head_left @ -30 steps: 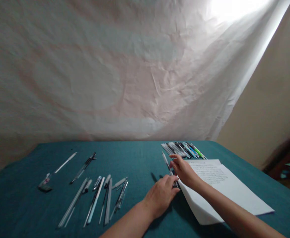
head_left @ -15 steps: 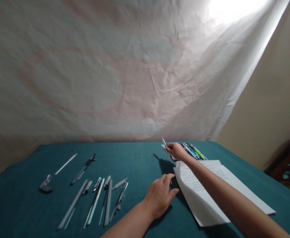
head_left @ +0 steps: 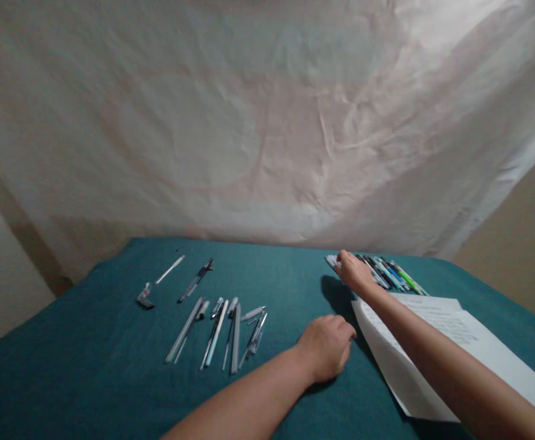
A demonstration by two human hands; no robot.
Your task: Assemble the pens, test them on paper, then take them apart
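My right hand reaches to the far side of the teal table and rests on the left end of a row of pens lying side by side; its fingers curl down over them, and I cannot see whether a pen is gripped. My left hand lies on the cloth near the left edge of a white printed sheet, fingers loosely curled, nothing visible in it.
A loose group of several pens and pen parts lies left of centre. Farther back left are a thin white rod, a dark pen and a small clip-like piece. A crumpled white sheet hangs behind the table.
My right hand carried a pen from beside the paper to the far row of pens and lowered onto it. My left hand curled its fingers. The camera turned left.
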